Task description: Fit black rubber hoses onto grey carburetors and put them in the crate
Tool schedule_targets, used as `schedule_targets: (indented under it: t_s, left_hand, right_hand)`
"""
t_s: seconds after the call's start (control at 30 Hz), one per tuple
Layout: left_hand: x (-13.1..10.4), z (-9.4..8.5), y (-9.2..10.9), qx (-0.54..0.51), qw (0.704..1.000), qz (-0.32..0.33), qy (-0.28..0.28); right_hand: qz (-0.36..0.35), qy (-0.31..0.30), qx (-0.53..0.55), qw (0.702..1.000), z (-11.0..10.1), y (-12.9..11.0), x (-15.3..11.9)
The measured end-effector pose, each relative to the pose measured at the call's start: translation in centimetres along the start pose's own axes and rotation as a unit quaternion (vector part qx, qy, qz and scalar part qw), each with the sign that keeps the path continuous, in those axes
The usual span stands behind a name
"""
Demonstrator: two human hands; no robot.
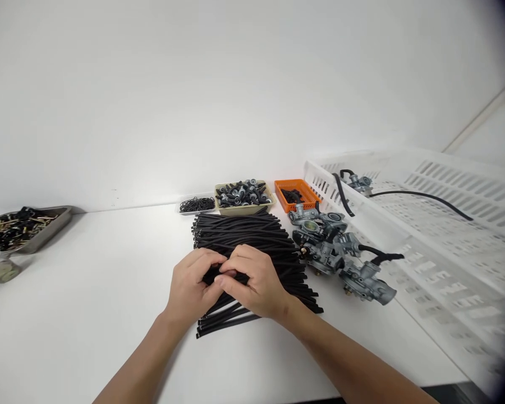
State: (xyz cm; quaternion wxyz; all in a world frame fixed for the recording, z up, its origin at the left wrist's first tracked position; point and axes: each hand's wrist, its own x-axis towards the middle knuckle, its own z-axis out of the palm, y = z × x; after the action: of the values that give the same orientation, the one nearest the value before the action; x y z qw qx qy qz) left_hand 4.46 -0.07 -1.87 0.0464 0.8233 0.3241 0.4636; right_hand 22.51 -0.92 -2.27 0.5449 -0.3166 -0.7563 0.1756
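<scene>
Over a layer of black tubes (246, 231) spread across the white tabletop (88, 314), the left hand (194, 283) and right hand (255, 278) are brought together, fingers curled and tips nearly meeting. Whether anything is clamped in either grip cannot be told, since the space between the fingers is mostly hidden. Just right of the tubes, grey metal carburetors (364, 280) are grouped beside a white slatted crate (387, 238). Behind the tubes, a cream tray (246, 211) is filled with small fittings (239, 195), near an orange basket (292, 184).
</scene>
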Motion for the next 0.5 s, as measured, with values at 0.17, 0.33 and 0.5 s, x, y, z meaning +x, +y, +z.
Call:
schedule_targets:
  t_s: [0.17,0.33,0.5]
  left_hand:
    - [0.3,0.0,0.6,-0.027,0.999,-0.019,0.002]
    - [0.2,0.3,0.7,-0.041,0.998,-0.038,-0.021]
    - [-0.4,0.5,0.5,-0.029,0.998,-0.043,-0.028]
  right_hand:
    - [0.24,-0.042,0.327,0.913,-0.9,0.3,0.4]
    - [0.296,-0.123,0.56,0.764,-1.7,1.0,0.5]
    - [0.269,-0.188,0.62,0.713,-1.5,1.6,0.1]
